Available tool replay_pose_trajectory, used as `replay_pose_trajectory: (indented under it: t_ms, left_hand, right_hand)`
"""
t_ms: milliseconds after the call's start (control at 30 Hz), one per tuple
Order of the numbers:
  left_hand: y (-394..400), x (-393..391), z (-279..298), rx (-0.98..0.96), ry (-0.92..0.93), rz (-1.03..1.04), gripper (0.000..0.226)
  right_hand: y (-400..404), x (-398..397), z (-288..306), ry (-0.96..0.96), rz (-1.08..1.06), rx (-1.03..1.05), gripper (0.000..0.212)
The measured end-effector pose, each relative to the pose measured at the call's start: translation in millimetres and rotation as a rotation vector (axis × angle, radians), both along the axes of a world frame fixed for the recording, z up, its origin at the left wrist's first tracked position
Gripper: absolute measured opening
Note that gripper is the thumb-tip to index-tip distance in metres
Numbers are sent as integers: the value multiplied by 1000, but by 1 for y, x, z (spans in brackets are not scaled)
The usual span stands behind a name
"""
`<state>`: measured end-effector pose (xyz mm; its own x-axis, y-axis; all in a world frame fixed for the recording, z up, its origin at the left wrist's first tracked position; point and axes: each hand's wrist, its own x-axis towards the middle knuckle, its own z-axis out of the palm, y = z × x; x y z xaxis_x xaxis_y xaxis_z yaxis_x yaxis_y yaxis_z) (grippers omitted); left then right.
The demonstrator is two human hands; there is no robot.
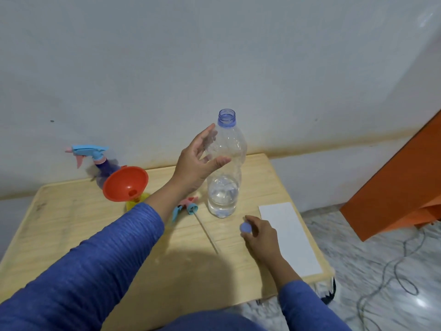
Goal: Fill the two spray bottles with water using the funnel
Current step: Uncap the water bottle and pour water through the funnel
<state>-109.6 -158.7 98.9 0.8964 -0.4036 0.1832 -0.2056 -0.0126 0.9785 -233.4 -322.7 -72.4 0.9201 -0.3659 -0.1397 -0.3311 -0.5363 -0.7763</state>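
A clear water bottle [225, 177] with a blue neck stands uncapped on the wooden table [71, 235], a little water in its bottom. My left hand [198, 163] is open just beside its upper part, fingers spread, barely touching or just off it. My right hand [259, 232] pinches the blue bottle cap [245, 227] near the table top. An orange funnel [126, 183] sits in the yellow spray bottle [138, 202]. Behind it stands a purple spray bottle [105, 170] with its blue and pink trigger head on. A loose spray head [187, 207] with a long tube lies on the table.
A white sheet [290, 237] lies at the table's right edge. A grey wall rises close behind the table. An orange board [401, 185] leans at the right, and cables [386, 278] run over the marble floor.
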Motion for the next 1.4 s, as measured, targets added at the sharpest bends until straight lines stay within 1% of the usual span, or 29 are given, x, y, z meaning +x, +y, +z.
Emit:
replay_pose_trajectory:
  t_ms: [100,133,233,300,333,400,567,633,700,767,867,1000,1033,1067,1133,1200,1233,1300,1400]
  left_hand:
    - [0,1,0,-6,5,-10,82]
    - [0,1,0,-10,8,-12,82]
    - [-1,0,-1,-25,16,-14,85]
    - [-1,-1,-1,-30,18,-21,85]
    - [-1,-1,-1,-34,22,-28,84]
    - [-1,-1,0,-50,33,-47,82]
    - [4,0,0,-46,56,-102,78]
    - [8,1,-1,-37,75,-105,70]
    - [13,-2,-4,-51,120,-61,61]
    - [20,-10,-10,-86,159,39,55]
    - [37,-35,-33,-110,198,246,46]
    - [64,-79,-84,-116,246,441,19]
    - [70,-90,-95,-117,258,521,15]
    - [76,-99,-106,-77,269,632,14]
    - [87,-110,-121,76,239,892,24]
    - [99,-108,-132,134,173,1040,44]
    - [103,-103,-135,143,154,1058,54]
    - [112,-90,-136,185,138,1025,71]
    - [120,-72,-129,190,129,917,80]
  right_hand:
    - [0,2,0,-70,16,12,53]
    - [2,4,6,-144,5,42,58]
    - [12,18,48,-460,-40,196,72]
    - [21,33,83,-638,3,238,79]
    - [25,41,98,-699,41,228,82]
    - [30,57,121,-752,119,194,89]
    - [33,84,136,-725,210,186,98]
    - [35,90,136,-722,216,170,99]
    - [37,96,137,-731,219,132,96]
    - [38,102,139,-735,238,119,96]
    - [44,111,143,-700,324,75,99]
    - [54,124,153,-640,496,29,99]
    - [56,126,155,-627,543,5,98]
    - [58,129,158,-612,587,-23,98]
    - [61,133,164,-582,668,-70,99]
    - [65,135,169,-559,752,-118,102]
    - [67,136,173,-548,796,-153,101]
    - [69,136,181,-517,889,-243,100]
    - [70,136,194,-429,1020,-357,99]
